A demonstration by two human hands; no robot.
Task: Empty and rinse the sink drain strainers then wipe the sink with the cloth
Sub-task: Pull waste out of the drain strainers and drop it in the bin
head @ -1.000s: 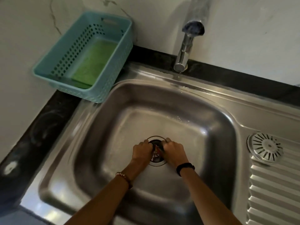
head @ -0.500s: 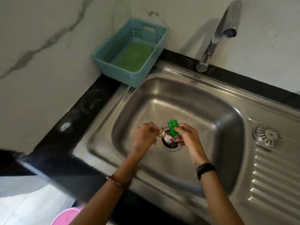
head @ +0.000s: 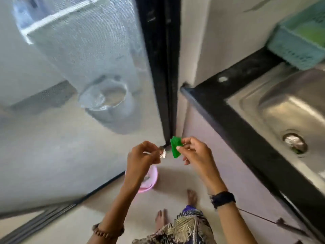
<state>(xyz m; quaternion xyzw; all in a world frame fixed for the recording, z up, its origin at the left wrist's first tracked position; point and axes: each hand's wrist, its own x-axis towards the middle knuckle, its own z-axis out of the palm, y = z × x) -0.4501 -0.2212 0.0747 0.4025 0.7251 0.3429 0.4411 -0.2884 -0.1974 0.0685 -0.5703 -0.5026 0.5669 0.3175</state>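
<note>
Both hands hold scraps above the floor, left of the sink.

The steel sink (head: 288, 103) is cut off at the right edge, its drain (head: 295, 143) blurred, so any strainer there is hard to make out. The teal basket (head: 297, 48) is also cropped. The pink tub (head: 149, 180) sits half hidden behind the left hand (head: 142, 159), which pinches a small silvery scrap (head: 163, 154). The right hand (head: 195, 154) pinches a green scrap (head: 175, 147).
</note>
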